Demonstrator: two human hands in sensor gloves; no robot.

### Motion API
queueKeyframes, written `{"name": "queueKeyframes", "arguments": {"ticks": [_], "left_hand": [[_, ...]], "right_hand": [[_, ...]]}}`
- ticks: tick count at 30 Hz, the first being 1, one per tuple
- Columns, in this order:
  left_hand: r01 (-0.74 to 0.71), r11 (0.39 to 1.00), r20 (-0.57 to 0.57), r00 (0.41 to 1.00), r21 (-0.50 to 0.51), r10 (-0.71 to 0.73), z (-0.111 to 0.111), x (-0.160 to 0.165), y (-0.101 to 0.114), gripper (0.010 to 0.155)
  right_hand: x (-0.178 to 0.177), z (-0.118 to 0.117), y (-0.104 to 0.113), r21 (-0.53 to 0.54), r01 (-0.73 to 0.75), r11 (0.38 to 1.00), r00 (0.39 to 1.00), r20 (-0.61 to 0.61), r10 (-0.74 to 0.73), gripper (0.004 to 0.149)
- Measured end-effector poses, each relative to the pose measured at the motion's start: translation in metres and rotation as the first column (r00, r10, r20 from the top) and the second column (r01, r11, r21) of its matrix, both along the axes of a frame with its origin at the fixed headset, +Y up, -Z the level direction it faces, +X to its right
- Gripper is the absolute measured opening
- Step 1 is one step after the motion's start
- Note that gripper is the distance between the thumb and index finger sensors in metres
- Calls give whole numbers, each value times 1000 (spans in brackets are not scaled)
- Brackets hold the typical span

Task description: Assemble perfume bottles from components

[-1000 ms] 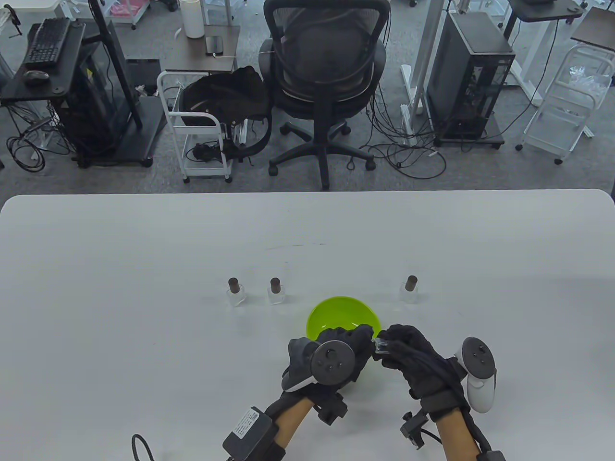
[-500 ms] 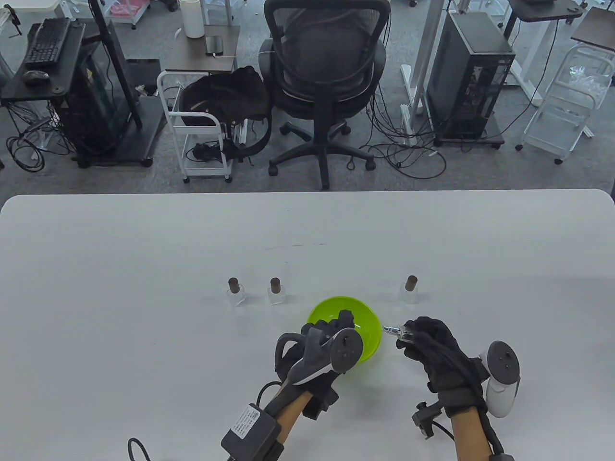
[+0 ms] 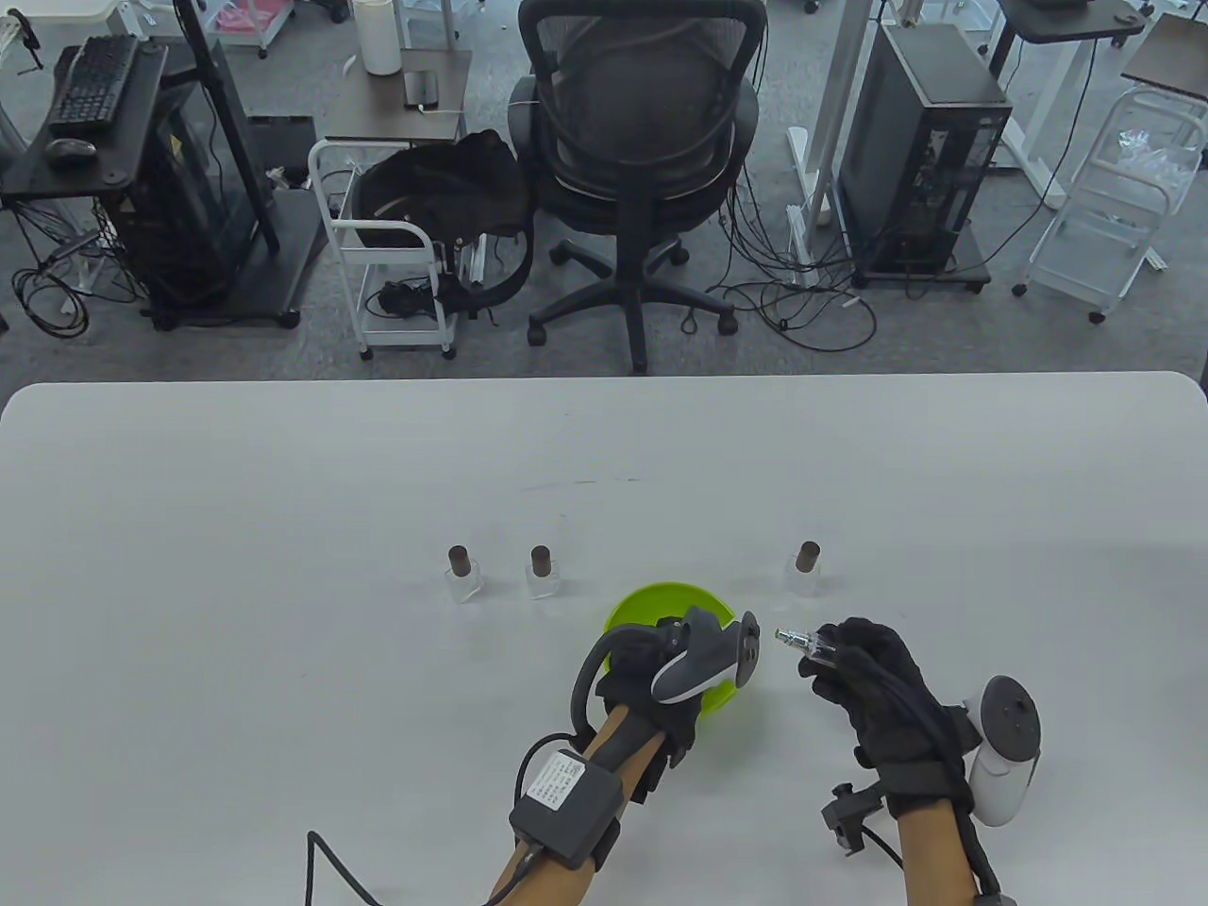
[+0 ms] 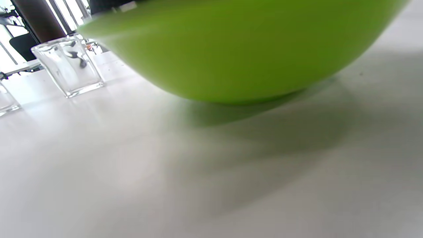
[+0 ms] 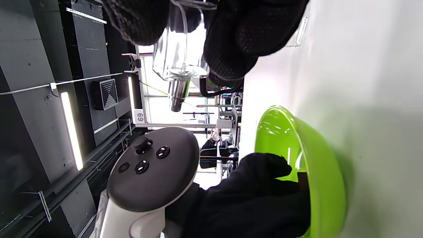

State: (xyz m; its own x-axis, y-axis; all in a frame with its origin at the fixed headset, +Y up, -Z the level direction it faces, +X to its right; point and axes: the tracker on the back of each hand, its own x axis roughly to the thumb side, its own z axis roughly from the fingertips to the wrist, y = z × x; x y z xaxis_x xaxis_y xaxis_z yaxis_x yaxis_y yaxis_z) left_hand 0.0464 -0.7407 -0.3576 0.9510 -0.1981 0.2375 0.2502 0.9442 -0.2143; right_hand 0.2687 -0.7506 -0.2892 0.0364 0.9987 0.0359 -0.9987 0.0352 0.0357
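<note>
Uncapped glass bottle (image 3: 810,646): pinched in the curled fingers of the right hand (image 3: 873,684), lifted over the desk (image 3: 236,566) near its front edge, metal neck pointing toward the green bowl (image 3: 661,604). Left hand (image 3: 651,661): reaching into the bowl, fingers bent down inside; whether they pinch anything cannot be told.

Bowl: on the desk, near the front edge, about midway along it.

Capped bottles, brown tops, upright: two (image 3: 462,574) (image 3: 542,572) side by side behind the bowl to its left, one (image 3: 805,568) behind to its right.

Desk: white, rounded corners, faint scuff near centre.

Room beyond the far edge: grey carpet, black mesh office chair (image 3: 642,142), white trolley (image 3: 387,255) with a black bag, computer tower (image 3: 920,156), loose cables, keyboard (image 3: 92,83) on a dark stand.
</note>
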Motion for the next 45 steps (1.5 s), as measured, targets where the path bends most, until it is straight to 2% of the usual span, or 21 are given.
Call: {"name": "queueKeyframes", "arguments": {"ticks": [4, 8, 13, 18, 21, 31, 36, 45], "left_hand": [[-70, 998, 15, 997, 6, 70, 3, -5, 3, 72], [-239, 963, 59, 971, 127, 234, 15, -19, 12, 70], [-445, 865, 197, 892, 232, 406, 38, -41, 32, 61], [-624, 731, 322, 777, 276, 541, 57, -61, 48, 59], [-679, 679, 375, 728, 280, 573, 66, -67, 54, 59], [-708, 658, 435, 693, 257, 576, 72, -68, 49, 57], [-736, 644, 466, 654, 210, 596, 71, -66, 47, 55], [-737, 646, 526, 637, 200, 564, 73, -66, 46, 51]], "right_hand": [[-2, 0, -1, -5, -10, 1000, 1000, -8, 10, 48], [-5, -2, -2, -17, -38, 999, 999, -24, 38, 48], [-14, -3, -3, -30, -62, 998, 996, -62, 60, 48], [-28, -2, -2, -25, -103, 994, 987, -129, 99, 48], [-35, -2, -1, -21, -102, 995, 982, -162, 98, 48], [-42, -1, -1, -30, -59, 998, 975, -214, 51, 48], [-47, -1, -2, -30, -68, 997, 963, -262, 58, 48], [-50, -3, -3, -21, -137, 990, 935, -333, 122, 50]]}}
